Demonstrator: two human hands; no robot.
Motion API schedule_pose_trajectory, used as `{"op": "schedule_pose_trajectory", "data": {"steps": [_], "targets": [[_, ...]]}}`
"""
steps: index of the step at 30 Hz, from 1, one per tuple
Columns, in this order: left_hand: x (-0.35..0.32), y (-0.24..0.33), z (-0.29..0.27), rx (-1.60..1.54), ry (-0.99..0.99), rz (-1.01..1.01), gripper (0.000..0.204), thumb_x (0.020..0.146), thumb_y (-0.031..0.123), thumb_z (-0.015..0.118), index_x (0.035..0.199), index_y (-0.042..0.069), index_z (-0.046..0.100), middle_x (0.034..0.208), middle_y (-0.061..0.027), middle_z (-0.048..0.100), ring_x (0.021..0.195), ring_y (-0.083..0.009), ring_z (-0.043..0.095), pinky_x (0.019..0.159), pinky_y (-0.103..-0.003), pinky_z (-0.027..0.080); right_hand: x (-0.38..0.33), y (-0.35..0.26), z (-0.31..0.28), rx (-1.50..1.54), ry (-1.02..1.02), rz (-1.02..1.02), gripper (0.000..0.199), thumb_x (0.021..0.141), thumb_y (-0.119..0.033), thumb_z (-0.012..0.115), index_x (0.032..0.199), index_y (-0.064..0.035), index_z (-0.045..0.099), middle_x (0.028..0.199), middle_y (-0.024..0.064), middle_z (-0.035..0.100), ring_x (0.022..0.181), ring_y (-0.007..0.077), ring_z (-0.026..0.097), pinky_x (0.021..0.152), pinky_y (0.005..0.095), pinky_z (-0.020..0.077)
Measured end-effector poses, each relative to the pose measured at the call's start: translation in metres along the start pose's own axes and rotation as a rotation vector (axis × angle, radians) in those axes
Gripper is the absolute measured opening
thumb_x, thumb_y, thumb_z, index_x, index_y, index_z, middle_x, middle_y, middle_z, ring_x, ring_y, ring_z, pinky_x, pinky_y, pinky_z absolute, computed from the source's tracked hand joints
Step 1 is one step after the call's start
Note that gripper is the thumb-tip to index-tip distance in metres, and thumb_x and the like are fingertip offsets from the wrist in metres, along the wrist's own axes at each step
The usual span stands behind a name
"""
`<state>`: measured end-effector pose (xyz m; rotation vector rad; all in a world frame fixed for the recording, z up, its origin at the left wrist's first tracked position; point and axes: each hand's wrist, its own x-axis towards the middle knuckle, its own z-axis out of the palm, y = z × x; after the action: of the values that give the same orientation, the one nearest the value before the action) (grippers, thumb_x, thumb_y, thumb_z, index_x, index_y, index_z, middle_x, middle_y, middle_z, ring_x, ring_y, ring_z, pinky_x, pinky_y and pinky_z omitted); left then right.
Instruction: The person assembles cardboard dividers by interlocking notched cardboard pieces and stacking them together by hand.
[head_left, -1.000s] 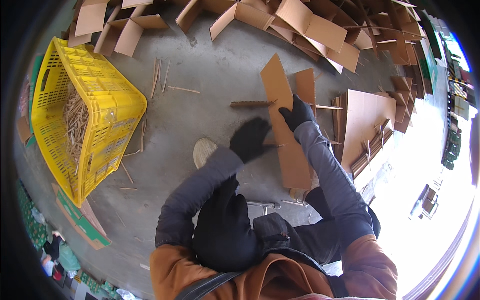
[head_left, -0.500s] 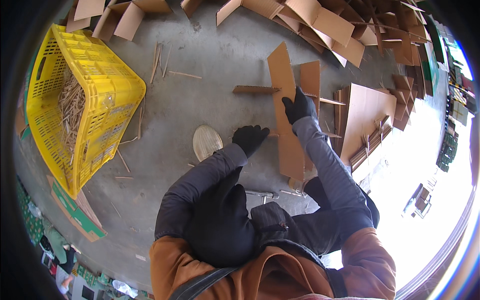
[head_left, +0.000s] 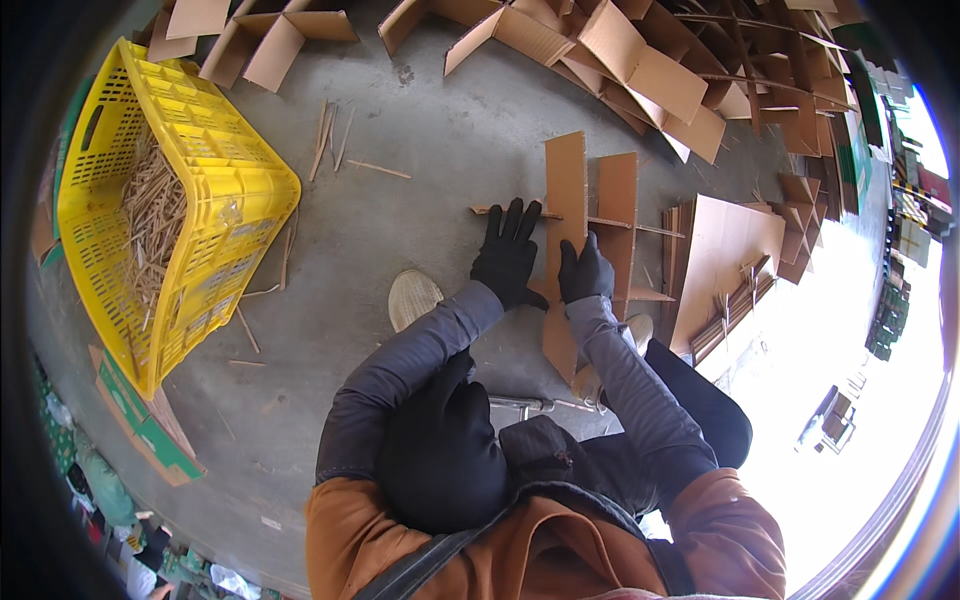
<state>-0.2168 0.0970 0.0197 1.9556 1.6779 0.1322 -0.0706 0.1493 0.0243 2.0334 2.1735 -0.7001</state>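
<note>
A cardboard divider made of slotted strips stands on the floor in front of me. Its nearer long strip (head_left: 566, 178) runs away from me, with a second long strip (head_left: 618, 185) to its right. Thin cross strips (head_left: 655, 231) pass between them. My right hand (head_left: 587, 273), in a black glove, is closed on the nearer long strip. My left hand (head_left: 507, 255), also gloved, is left of that strip with its fingers spread. Its fingertips reach the left end of a cross strip, and its thumb points toward the long strip.
On the left, a yellow plastic crate (head_left: 230, 190) lies tipped, with thin cardboard scraps (head_left: 155, 215) inside. Flat cardboard sheets (head_left: 735, 240) are stacked at the right. Assembled dividers (head_left: 640, 60) pile up at the far side. My shoe (head_left: 413, 298) rests on the floor.
My left hand has opened from a fist and moved up beside the divider. My right hand has come lower along the long strip. The divider stands more upright and squarer.
</note>
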Motion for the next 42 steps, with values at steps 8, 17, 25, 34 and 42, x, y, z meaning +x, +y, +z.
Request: {"op": "schedule_pose_trajectory", "data": {"steps": [8,17,25,34,42], "targets": [[-0.003,0.003,0.016,-0.014,0.065,0.014,0.081,0.056,0.067,0.067,0.099,-0.001,0.060,0.145,-0.0217,0.019,0.134,-0.0411,0.013,0.106,-0.058,0.010,0.019,-0.004,0.013,-0.090,-0.072,-0.024,0.033,0.085,-0.033,0.053,0.102,-0.0058,0.053,0.080,0.0240,0.063,0.077,0.0422,0.060,0.067,0.0499,0.0469],[-0.005,0.008,0.024,-0.128,0.248,0.018,0.058,0.073,0.049,0.063,0.105,0.001,0.057,0.138,-0.0217,0.028,0.128,-0.0352,0.028,0.101,-0.050,0.026,0.027,-0.015,0.014,-0.104,-0.084,0.017,0.033,0.085,-0.034,0.053,0.098,-0.0040,0.055,0.088,0.0230,0.063,0.084,0.0404,0.061,0.072,0.0487,0.0475],[-0.024,0.017,0.074,-0.305,-0.116,-0.048,0.029,0.090,0.019,0.040,0.115,0.016,0.055,0.094,-0.0108,0.063,0.084,-0.0300,0.064,0.073,-0.042,0.050,0.030,0.010,0.016,0.044,0.113,-0.145,0.037,0.083,-0.035,0.056,0.101,-0.0030,0.059,0.092,0.0233,0.062,0.089,0.0406,0.059,0.076,0.0473,0.0465],[-0.007,0.017,0.059,-0.246,-0.241,-0.092,0.032,0.092,0.019,0.036,0.120,0.020,0.052,0.097,-0.0105,0.063,0.085,-0.0287,0.064,0.073,-0.042,0.051,0.041,-0.019,0.019,-0.071,0.019,-0.099,0.035,0.086,-0.035,0.050,0.100,-0.0034,0.056,0.087,0.0242,0.063,0.084,0.0422,0.060,0.073,0.0488,0.0474],[-0.015,0.018,0.064,-0.239,-0.196,-0.056,0.034,0.091,0.017,0.039,0.122,0.023,0.050,0.096,-0.0103,0.062,0.086,-0.0287,0.063,0.072,-0.042,0.051,0.038,-0.008,0.018,-0.131,0.075,-0.150,0.037,0.085,-0.035,0.051,0.099,-0.0014,0.056,0.089,0.0245,0.063,0.087,0.0412,0.060,0.075,0.0476,0.0473]]}}
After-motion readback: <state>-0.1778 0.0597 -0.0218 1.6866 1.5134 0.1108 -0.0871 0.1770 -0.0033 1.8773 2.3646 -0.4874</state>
